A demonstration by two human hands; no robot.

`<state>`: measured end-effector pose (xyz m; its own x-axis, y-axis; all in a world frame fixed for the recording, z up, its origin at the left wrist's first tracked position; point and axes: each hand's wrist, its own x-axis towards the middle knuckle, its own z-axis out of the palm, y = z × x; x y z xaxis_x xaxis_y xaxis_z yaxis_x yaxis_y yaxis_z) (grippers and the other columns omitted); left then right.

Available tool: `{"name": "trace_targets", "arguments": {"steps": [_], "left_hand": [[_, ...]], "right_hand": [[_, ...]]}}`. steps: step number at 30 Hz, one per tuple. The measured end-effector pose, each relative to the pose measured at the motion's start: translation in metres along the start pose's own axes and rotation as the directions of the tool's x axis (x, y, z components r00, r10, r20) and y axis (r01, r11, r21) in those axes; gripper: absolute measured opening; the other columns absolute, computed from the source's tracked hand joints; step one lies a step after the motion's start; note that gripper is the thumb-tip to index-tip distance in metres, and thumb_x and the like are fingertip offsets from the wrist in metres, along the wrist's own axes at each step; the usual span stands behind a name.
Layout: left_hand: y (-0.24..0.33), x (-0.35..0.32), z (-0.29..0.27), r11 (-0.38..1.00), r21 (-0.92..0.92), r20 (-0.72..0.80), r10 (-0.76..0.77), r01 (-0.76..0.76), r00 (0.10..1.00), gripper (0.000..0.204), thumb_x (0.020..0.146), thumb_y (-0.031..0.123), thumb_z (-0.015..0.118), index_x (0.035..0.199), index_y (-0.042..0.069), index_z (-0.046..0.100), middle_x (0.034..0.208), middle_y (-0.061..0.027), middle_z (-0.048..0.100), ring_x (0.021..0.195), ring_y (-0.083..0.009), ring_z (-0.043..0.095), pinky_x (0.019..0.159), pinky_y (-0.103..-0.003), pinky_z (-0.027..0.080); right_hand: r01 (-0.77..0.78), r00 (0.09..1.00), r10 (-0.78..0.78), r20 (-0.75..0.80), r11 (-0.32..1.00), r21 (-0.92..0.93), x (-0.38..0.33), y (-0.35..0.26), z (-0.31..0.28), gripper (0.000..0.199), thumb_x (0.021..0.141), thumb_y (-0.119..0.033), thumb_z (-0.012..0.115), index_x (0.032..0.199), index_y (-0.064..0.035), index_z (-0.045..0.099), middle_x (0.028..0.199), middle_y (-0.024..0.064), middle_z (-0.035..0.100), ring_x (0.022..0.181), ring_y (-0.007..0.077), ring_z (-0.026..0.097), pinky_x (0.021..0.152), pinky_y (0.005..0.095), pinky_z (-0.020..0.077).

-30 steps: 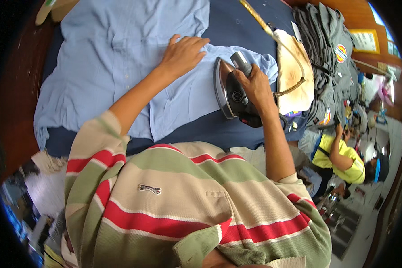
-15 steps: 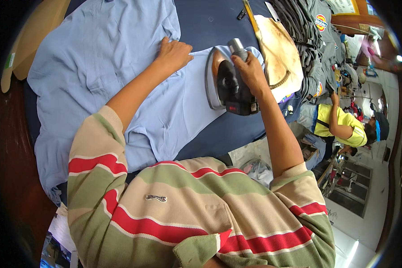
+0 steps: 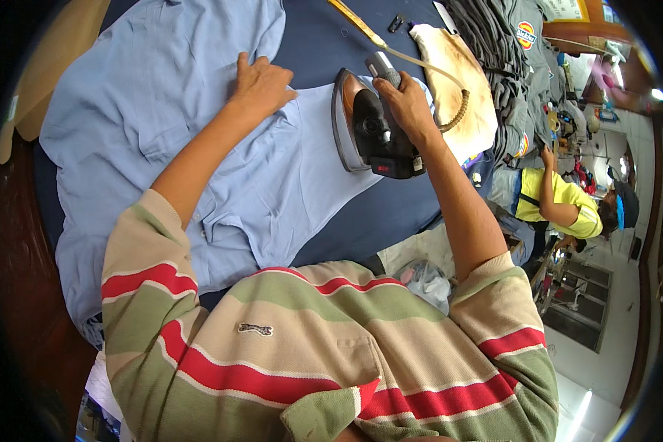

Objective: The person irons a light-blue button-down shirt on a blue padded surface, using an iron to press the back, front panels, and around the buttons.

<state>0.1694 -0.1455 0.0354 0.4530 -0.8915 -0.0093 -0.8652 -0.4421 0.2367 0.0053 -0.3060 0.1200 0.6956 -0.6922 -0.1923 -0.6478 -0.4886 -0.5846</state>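
A light blue garment point(image 3: 147, 125), wrinkled in its larger part, lies spread over a dark blue cloth-covered surface point(image 3: 324, 44). One narrower, smoother length of it, like a sleeve, runs right beneath the iron. My right hand point(image 3: 407, 107) is closed round the grey handle of the black iron point(image 3: 379, 129), whose metal soleplate edge rests on that length. On the garment left of the iron lies my left hand point(image 3: 261, 85), palm down with its fingers apart. A pale hose point(image 3: 435, 68) with a brown coiled section curves past my right wrist.
A scorched cream pad point(image 3: 460, 81) lies right of the iron. Beyond it hang or lie stacked dark grey garments point(image 3: 486, 44). Cardboard point(image 3: 59, 66) stands at the far left. Another person in a yellow top point(image 3: 563, 202) works at the right. A small black object point(image 3: 396, 23) lies near the top.
My left hand has moved left and slightly away from me across the garment. The iron has shifted slightly up and left in my right hand. The hose's yellow part has swung left.
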Motion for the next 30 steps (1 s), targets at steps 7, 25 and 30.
{"name": "trace_targets", "arguments": {"steps": [7,25,30], "left_hand": [[-0.016,-0.010,-0.007,0.997,-0.070,0.025,-0.009,0.011,1.000,0.027,0.075,0.034,0.067,0.091,0.013,0.063,0.088,-0.0024,0.064,0.100,-0.0189,0.054,0.098,-0.055,0.023],[-0.018,-0.012,-0.004,0.982,-0.177,0.058,-0.061,0.071,0.996,0.026,0.074,0.030,0.068,0.092,0.013,0.058,0.094,0.0000,0.063,0.107,-0.0178,0.051,0.099,-0.056,0.023],[-0.020,-0.013,-0.001,0.983,-0.174,0.014,-0.050,0.052,0.999,0.026,0.074,0.030,0.068,0.092,0.013,0.058,0.093,-0.0006,0.063,0.106,-0.0181,0.051,0.099,-0.056,0.023]], "right_hand": [[0.266,0.932,-0.238,0.274,0.961,-0.069,-0.028,-0.024,0.016,0.052,0.079,-0.040,0.058,0.102,0.0059,0.055,0.089,0.0282,0.060,0.086,0.0383,0.060,0.076,0.0386,0.0459],[-0.160,0.968,0.140,-0.210,0.984,-0.081,-0.001,0.052,-0.005,0.048,0.082,-0.037,0.058,0.103,0.0065,0.056,0.081,0.0124,0.061,0.070,0.0167,0.057,0.065,0.0301,0.0451],[-0.033,0.992,0.028,-0.119,0.998,-0.044,-0.019,0.014,-0.006,0.050,0.078,-0.040,0.058,0.091,0.0079,0.054,0.081,0.0268,0.060,0.080,0.0376,0.060,0.074,0.0404,0.0445]]}}
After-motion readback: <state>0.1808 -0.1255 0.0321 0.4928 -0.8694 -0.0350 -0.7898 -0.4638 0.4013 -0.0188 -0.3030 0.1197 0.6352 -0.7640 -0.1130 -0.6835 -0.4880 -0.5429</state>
